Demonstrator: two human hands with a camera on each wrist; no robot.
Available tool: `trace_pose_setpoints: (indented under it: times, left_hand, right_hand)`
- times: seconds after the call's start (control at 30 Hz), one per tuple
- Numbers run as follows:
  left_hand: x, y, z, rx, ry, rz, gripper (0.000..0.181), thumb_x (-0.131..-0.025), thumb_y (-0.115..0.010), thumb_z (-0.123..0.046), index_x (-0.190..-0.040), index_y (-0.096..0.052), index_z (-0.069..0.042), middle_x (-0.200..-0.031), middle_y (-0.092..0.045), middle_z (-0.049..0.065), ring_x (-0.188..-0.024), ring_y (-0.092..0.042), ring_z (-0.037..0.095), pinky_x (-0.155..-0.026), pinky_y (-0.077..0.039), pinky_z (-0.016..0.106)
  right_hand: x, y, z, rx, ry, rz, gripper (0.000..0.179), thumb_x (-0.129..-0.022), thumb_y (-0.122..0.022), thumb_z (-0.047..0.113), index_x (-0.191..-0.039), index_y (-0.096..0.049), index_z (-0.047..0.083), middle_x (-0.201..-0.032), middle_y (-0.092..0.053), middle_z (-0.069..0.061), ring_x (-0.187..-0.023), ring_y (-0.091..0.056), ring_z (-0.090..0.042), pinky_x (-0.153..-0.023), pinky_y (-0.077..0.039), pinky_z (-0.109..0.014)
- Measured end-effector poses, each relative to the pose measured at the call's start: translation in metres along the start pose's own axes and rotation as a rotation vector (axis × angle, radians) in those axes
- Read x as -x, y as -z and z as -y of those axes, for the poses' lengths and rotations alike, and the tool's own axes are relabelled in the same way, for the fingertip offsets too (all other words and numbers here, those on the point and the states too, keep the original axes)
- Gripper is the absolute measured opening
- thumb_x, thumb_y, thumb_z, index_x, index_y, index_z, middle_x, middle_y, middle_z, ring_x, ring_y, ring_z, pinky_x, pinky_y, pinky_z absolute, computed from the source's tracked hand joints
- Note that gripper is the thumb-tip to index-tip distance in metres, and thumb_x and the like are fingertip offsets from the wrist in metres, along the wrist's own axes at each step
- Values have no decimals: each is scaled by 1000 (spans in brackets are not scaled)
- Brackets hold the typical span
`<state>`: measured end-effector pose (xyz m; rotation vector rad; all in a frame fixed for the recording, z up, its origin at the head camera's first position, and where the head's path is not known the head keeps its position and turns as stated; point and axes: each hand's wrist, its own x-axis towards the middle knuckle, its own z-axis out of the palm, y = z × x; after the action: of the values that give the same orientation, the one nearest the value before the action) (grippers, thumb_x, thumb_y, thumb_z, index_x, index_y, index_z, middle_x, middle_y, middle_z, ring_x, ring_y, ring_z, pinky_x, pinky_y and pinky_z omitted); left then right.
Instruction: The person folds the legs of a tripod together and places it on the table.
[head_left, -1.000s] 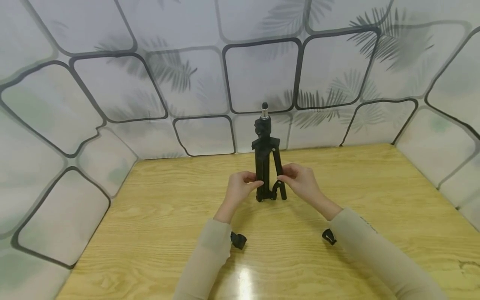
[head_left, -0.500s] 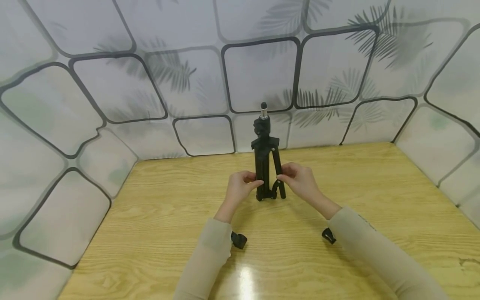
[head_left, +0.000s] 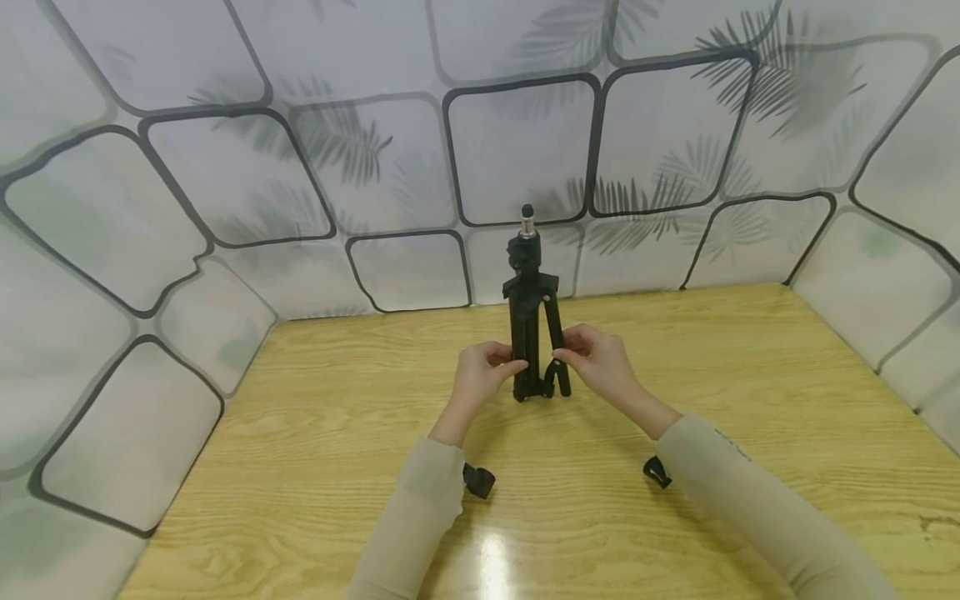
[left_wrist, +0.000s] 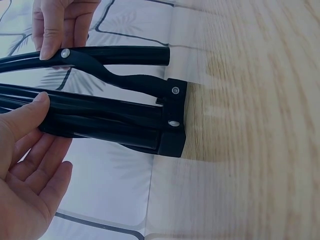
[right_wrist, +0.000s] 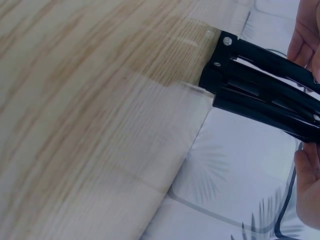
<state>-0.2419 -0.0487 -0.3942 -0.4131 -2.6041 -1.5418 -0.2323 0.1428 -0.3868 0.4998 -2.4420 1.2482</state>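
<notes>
A black tripod (head_left: 531, 308) stands upright on the wooden table, a silver-and-black post at its top. One leg, on the right, is swung slightly outward; the others stay close to the centre. My left hand (head_left: 480, 379) pinches the left leg low down, its thumb in front, as the left wrist view shows. With thumb and fingers, my right hand (head_left: 600, 362) pinches the splayed right leg near the riveted brace (left_wrist: 120, 75). In the right wrist view, the tripod's lower hub (right_wrist: 214, 65) is near the tabletop, and the right hand is partly cut off by the frame edge.
A small black part (head_left: 478, 481) lies beside the left sleeve. Another small black clip-like piece (head_left: 657, 472) lies by the right sleeve, partly covered by it. Behind the wooden table (head_left: 337, 467) rises a patterned wall covering (head_left: 405, 183), which also runs along both sides.
Over the last second the right leg has drawn in very slightly toward the centre. Both hands keep their grip, and the tripod is otherwise nearly still.
</notes>
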Motion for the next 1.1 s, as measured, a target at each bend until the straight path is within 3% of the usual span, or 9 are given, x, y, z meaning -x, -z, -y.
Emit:
trace_pose_setpoints:
  times: [1.1]
  left_hand:
    - [0, 1, -2, -7, 8, 13, 18, -78, -69, -19, -89, -68, -5, -83, -65, 2, -77, -59, 15, -67, -48, 29]
  right_hand:
    - [0, -3, 0, -22, -1, -7, 17, -79, -67, 8, -93, -62, 0, -84, -64, -10, -72, -62, -20, -64, -50, -32]
